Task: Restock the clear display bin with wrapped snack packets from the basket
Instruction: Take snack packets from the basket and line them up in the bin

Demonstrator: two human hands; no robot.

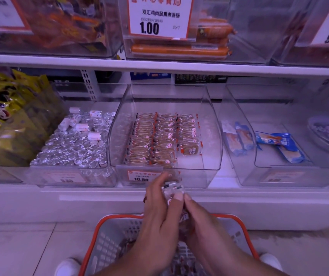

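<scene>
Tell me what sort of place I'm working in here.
Most likely a snack shop aisle: shelves of clear bins with wrapped snacks, printed price tags, and a shopping basket on the floor.

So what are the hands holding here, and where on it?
Both hands, left hand and right hand, pinch a small stack of wrapped snack packets at its lower end, above the basket.

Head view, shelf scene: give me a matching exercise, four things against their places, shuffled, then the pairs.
Things:
1. foil-wrapped sweets
2. blue packets
3. orange sausages
4. basket

Places:
A. upper shelf bin
B. bin right of the clear display bin
C. floor, under both hands
D. bin left of the clear display bin

Pairs: 1-D, 2-B, 3-A, 4-C
</scene>
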